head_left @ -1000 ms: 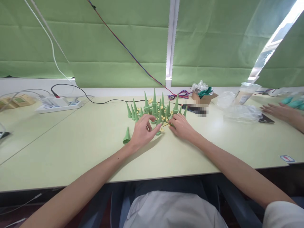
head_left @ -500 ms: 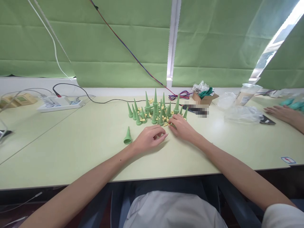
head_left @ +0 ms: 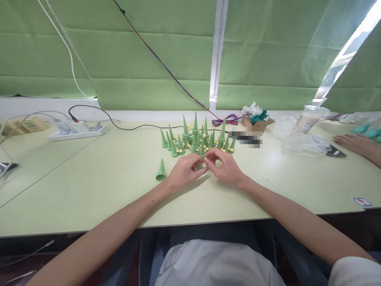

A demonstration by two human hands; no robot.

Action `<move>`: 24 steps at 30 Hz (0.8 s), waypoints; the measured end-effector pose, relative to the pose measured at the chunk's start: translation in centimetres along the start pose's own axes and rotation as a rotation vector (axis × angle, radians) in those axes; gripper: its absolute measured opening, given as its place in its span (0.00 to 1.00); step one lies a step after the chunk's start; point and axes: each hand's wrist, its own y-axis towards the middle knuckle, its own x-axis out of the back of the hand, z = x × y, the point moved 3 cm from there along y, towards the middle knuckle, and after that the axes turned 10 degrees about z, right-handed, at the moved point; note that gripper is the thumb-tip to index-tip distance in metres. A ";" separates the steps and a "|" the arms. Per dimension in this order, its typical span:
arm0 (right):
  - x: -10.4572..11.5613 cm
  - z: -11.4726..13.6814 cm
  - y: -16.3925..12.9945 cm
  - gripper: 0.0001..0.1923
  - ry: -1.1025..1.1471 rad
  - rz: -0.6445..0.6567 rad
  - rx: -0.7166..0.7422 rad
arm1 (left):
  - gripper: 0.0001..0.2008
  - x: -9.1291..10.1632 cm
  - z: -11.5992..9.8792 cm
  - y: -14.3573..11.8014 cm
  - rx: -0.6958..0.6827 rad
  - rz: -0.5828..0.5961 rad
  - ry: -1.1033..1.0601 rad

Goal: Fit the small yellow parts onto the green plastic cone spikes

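Note:
A cluster of several green plastic cones (head_left: 195,137) with small yellow pieces among them stands mid-table. One green cone (head_left: 160,171) stands alone to the left of my hands. My left hand (head_left: 184,171) and my right hand (head_left: 224,166) meet just in front of the cluster, fingertips pinched together around a small green and yellow part (head_left: 203,163). Most of that part is hidden by the fingers.
A white power strip (head_left: 76,130) with cables lies at the back left. A small cardboard box (head_left: 256,121), a plastic cup (head_left: 309,117) and clear plastic bags (head_left: 303,141) sit at the back right. Another person's hand (head_left: 353,142) rests at the far right edge.
My left hand drew back from the cluster toward me, then moved right. My right hand came left from the cluster, and the fingertips of both now meet on a small part.

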 end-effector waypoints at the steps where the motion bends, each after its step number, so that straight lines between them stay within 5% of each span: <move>1: 0.0 0.0 0.0 0.02 0.002 -0.003 0.004 | 0.06 0.0 0.0 0.0 -0.005 -0.007 -0.001; 17: 0.4 -0.4 0.0 0.06 0.086 -0.081 -0.065 | 0.09 0.4 -0.6 0.0 -0.057 0.018 -0.022; 24: 0.4 -0.5 0.0 0.08 0.158 -0.082 -0.060 | 0.12 0.8 -0.7 0.5 0.028 -0.034 -0.128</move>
